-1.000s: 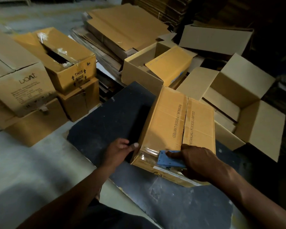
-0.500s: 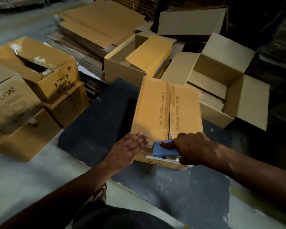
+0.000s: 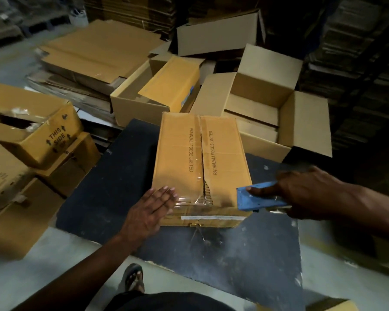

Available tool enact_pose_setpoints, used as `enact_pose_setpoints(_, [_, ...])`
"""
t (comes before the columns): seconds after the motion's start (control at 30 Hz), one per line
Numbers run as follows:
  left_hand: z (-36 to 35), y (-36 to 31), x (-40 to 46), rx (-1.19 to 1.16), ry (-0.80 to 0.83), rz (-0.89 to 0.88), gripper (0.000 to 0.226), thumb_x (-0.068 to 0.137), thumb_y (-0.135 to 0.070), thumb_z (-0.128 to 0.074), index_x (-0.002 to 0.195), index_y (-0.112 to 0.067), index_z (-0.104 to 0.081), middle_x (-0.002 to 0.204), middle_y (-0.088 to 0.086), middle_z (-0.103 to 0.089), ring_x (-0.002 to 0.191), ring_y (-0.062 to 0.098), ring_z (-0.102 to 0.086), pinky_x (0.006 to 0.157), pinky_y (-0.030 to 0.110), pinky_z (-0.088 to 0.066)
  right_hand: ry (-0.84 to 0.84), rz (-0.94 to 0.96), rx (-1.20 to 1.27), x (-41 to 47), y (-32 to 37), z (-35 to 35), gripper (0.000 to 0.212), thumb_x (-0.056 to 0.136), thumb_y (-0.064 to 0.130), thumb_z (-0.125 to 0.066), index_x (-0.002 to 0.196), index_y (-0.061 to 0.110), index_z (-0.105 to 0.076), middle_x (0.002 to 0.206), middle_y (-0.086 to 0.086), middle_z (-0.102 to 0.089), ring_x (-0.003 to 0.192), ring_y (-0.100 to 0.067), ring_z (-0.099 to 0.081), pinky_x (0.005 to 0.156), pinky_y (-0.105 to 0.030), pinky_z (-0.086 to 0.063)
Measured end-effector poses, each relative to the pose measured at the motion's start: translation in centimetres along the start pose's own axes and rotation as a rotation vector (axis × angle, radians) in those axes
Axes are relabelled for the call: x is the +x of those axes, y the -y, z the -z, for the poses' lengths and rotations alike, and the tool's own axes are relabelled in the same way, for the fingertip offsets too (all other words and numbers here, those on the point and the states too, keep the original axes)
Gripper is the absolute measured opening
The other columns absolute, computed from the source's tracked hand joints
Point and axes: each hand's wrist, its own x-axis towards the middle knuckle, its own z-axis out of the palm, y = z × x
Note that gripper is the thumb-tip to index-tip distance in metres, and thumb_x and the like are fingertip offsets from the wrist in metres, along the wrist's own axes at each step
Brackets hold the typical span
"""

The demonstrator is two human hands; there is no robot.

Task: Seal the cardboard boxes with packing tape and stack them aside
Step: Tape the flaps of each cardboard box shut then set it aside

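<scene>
Right hand has pulled the blue plastic tape dispenser, gripped in curled fingers, off the near right edge of the yellow-brown cardboard box on the dark surface — left hand flat, pressing tape down; near-end strip looks laid, long seam apparently untaped.

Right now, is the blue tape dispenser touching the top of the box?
No. The right hand holds the blue tape dispenser off the box's right edge, while the left hand presses the near corner.
</scene>
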Motion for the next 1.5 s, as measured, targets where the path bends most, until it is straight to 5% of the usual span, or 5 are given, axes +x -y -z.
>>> enact_pose_setpoints(0.6, [4.6, -7.0, 6.4, 0.035, 0.391, 0.096, 0.076, 0.092, -0.067, -0.048, 0.142, -0.01, -0.06, 0.148, 0.01, -0.058, 0.141, 0.029, -0.052, 0.123, 0.048, -0.031, 0.119, -0.076, 0.016, 2.8, 0.4, -4.4, 0.086, 0.095, 0.024, -0.07, 0.157, 0.054, -0.018, 0.142, -0.002, -0.051, 0.127, -0.024, -0.055, 0.093, -0.045, -0.049])
enact_pose_setpoints(0.77, [0.9, -13.3, 13.2, -0.069, 0.702, -0.132, 0.095, 0.098, -0.071, -0.037, 0.166, -0.012, -0.005, 0.171, 0.006, 0.004, 0.16, 0.019, 0.0, 0.128, 0.038, 0.007, 0.12, -0.069, 0.056, 2.7, -0.2, -4.9, 0.088, 0.092, 0.022, -0.073, 0.156, 0.055, -0.022, 0.143, 0.0, -0.053, 0.13, -0.025, -0.053, 0.098, -0.051, -0.047])
enact_pose_setpoints(1.03, [-1.4, -12.5, 11.8, -0.174, 0.559, -0.118, 0.096, 0.085, -0.063, -0.054, 0.163, -0.012, -0.029, 0.17, 0.006, -0.025, 0.157, 0.019, -0.023, 0.127, 0.039, -0.023, 0.061, -0.057, 0.147, -0.4, -4.2, -5.3, 0.091, 0.094, 0.021, -0.067, 0.152, 0.067, -0.014, 0.15, 0.007, -0.05, 0.136, -0.022, -0.05, 0.099, -0.046, -0.042])
enact_pose_setpoints(1.23, [-1.7, -12.7, 11.5, -0.136, 0.593, -0.079, 0.095, 0.09, -0.067, -0.046, 0.165, -0.015, -0.02, 0.171, 0.001, -0.012, 0.158, 0.018, -0.01, 0.125, 0.026, 0.01, 0.177, -0.129, 0.212, -3.6, -7.9, -7.8, 0.085, 0.097, 0.036, -0.066, 0.149, 0.071, -0.009, 0.154, 0.01, -0.046, 0.14, -0.02, -0.046, 0.107, -0.054, -0.038])
enact_pose_setpoints(1.5, [-1.7, -12.9, 11.4, -0.158, 0.555, -0.073, 0.094, 0.088, -0.063, -0.055, 0.163, -0.013, -0.027, 0.169, 0.005, -0.025, 0.157, 0.018, -0.024, 0.124, 0.043, -0.031, 0.18, -0.174, 0.296, -3.5, -10.6, -10.4, 0.082, 0.095, 0.038, -0.069, 0.148, 0.072, -0.015, 0.147, 0.01, -0.05, 0.133, -0.019, -0.05, 0.106, -0.054, -0.038])
